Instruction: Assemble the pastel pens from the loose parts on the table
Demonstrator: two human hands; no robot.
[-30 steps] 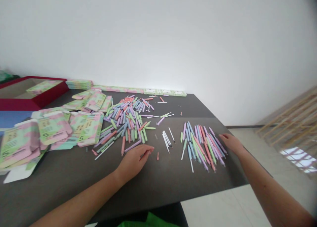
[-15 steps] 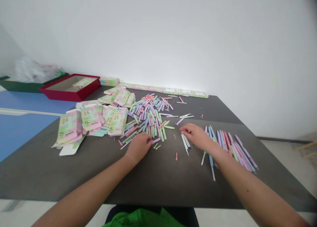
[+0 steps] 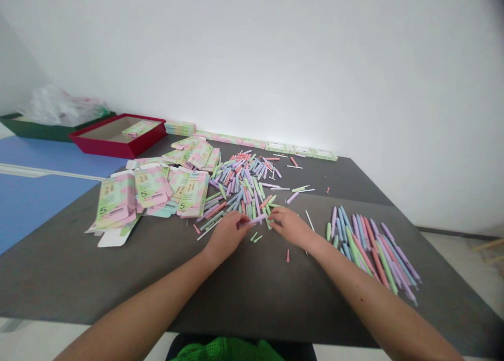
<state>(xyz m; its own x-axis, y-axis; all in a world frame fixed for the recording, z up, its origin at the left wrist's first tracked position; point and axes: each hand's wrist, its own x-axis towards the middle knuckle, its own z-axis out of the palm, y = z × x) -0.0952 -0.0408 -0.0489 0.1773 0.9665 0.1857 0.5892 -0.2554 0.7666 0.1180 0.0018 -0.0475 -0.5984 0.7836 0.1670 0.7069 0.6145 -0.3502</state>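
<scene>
Purple barrel [image 3: 258, 219]: my left hand [image 3: 226, 235] is pinching it; at three o'clock, I'm not discerning my right hand's [image 3: 292, 228] grip.

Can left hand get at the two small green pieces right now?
Probably yes: the two small green pieces lie uncovered on the dark tabletop, close to the left hand, though that hand holds a purple barrel.
</scene>
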